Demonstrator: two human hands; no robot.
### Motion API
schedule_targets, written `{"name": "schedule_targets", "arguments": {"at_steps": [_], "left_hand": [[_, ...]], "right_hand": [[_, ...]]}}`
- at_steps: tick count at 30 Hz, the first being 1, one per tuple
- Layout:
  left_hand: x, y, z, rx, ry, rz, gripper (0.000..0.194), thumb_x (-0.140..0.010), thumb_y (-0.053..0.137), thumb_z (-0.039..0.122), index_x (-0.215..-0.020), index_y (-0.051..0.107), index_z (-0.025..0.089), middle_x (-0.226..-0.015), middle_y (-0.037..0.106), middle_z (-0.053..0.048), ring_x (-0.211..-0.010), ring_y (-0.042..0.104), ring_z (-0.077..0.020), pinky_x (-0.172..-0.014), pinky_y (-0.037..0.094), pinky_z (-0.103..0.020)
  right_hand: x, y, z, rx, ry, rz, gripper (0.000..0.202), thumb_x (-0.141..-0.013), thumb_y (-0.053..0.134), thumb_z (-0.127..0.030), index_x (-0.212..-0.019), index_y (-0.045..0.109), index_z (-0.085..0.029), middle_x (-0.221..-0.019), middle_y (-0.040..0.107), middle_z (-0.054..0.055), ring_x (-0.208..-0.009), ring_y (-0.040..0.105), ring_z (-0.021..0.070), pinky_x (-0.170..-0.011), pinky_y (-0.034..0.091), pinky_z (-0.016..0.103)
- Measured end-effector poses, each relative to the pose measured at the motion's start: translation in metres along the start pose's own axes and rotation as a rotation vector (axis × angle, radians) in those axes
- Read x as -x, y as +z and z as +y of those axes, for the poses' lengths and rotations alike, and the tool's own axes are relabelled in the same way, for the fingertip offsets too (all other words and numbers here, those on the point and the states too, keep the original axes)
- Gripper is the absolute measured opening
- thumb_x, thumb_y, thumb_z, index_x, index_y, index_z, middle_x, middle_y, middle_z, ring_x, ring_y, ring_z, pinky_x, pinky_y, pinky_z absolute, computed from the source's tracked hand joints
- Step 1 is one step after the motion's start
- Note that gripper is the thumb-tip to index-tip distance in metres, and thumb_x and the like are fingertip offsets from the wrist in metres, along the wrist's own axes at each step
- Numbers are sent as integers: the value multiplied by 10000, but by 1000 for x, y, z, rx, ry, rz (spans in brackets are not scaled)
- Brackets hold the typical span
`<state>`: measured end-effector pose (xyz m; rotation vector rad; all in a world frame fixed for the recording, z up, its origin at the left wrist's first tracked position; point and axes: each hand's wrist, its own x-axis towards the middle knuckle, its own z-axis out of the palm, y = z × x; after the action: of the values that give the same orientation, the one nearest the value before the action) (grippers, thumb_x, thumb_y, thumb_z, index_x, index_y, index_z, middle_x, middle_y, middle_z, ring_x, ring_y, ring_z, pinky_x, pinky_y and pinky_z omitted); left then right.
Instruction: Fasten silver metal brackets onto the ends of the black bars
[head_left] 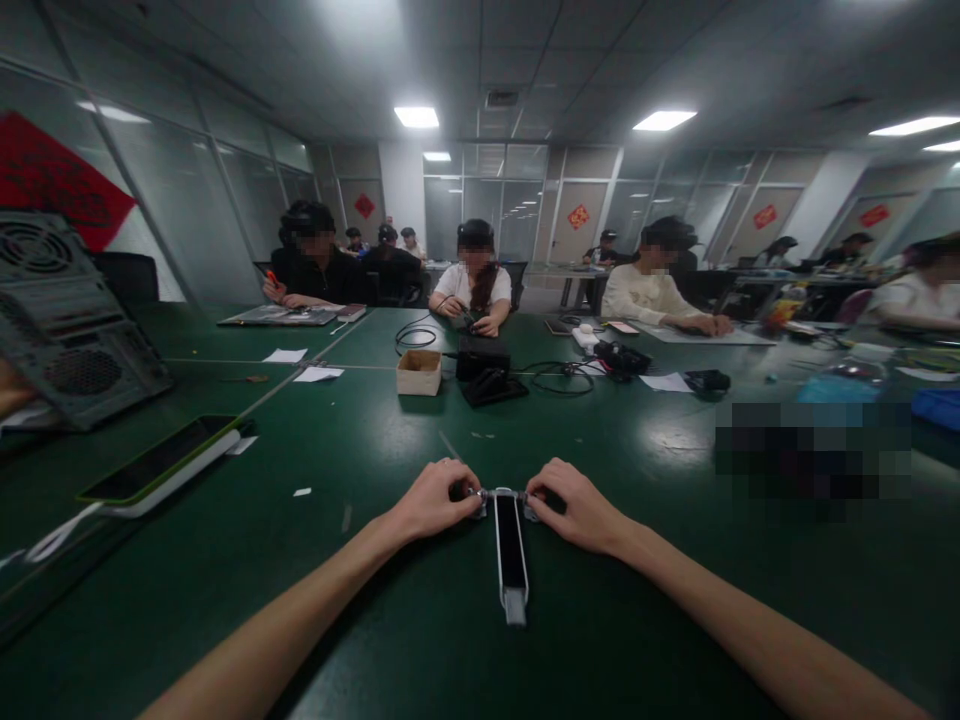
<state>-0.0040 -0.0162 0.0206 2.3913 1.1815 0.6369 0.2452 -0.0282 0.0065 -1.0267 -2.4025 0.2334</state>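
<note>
A long, narrow black piece with a white rim [511,545] lies on the green table in front of me, with a pale grey tab [515,608] at its near end. At its far end, small shiny metallic-looking parts stick out to both sides. My left hand [442,495] pinches the part on the left between thumb and fingers. On the opposite side, my right hand [574,505] pinches the matching part. The fingertips cover much of both small parts, so their exact kind is unclear.
A small open cardboard box [418,374] and a black box-shaped device [484,358] with cables stand ahead. At left are a phone-like device with a green edge [161,460] and a computer case [75,330]. Several people sit across the table. A blurred patch hides something at right.
</note>
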Motion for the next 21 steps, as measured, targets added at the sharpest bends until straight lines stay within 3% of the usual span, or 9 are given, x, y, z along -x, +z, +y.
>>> {"name": "schedule_targets", "arguments": {"at_steps": [8, 15, 21], "left_hand": [[0, -4, 4, 47, -53, 66, 147, -803, 542, 193, -804, 687, 172, -788, 658, -13, -718, 565, -157, -647, 426, -253], [1, -4, 5, 36, 1, 72, 206, -839, 486, 207, -798, 685, 175, -813, 677, -24, -748, 582, -167, -682, 439, -265], [0, -4, 6, -6, -22, 77, 281, -871, 457, 318, -789, 681, 171, -794, 674, -40, -728, 584, -183, -660, 440, -280]], "right_hand": [[0, 0, 1, -3, -1, -2, 103, -876, 521, -242, -882, 598, -173, -798, 598, 44, -759, 510, 175, -699, 419, 328], [0, -1, 0, 0, -7, 6, 70, -862, 541, -213, -871, 596, -171, -786, 593, 34, -753, 509, 167, -702, 418, 319], [-1, -2, 0, -8, 18, 0, 82, -849, 561, -207, -915, 590, -168, -783, 586, 23, -754, 518, 161, -716, 421, 317]]}}
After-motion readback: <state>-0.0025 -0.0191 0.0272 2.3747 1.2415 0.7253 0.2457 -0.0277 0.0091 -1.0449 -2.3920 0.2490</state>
